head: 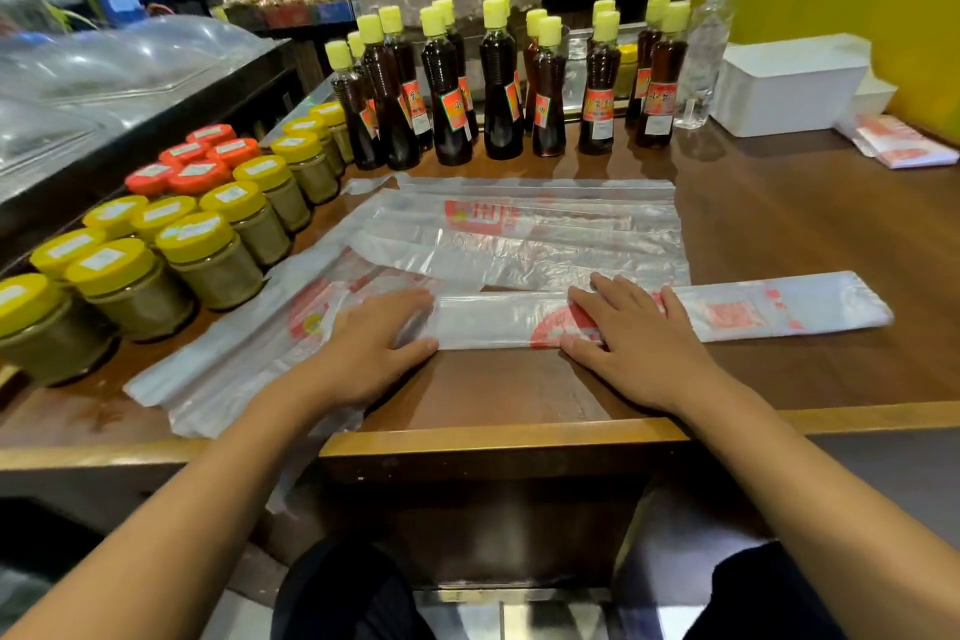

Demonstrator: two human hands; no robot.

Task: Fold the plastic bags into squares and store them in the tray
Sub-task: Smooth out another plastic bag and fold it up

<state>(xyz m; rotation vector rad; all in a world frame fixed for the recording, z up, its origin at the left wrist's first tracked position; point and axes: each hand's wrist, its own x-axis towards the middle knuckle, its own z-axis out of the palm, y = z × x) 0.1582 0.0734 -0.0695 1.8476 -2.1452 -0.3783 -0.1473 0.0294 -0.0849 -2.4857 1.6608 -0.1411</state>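
Observation:
A clear plastic bag with red print, folded into a long narrow strip (498, 320), lies across the wooden counter near its front edge. My left hand (371, 346) lies flat on the strip's left end with straight fingers. My right hand (631, 333) presses flat on the strip right of its middle. Behind the strip, several unfolded bags (519, 229) are spread out, and one (218, 374) trails off to the left. A white tray (789, 86) stands at the back right. Folded bags (904, 143) lie on the counter next to it.
Jars with yellow and orange lids (171, 234) crowd the left side. Dark sauce bottles with yellow caps (498, 83) line the back, with a clear water bottle (706, 52) beside them. The counter's front edge (493, 437) runs below my hands.

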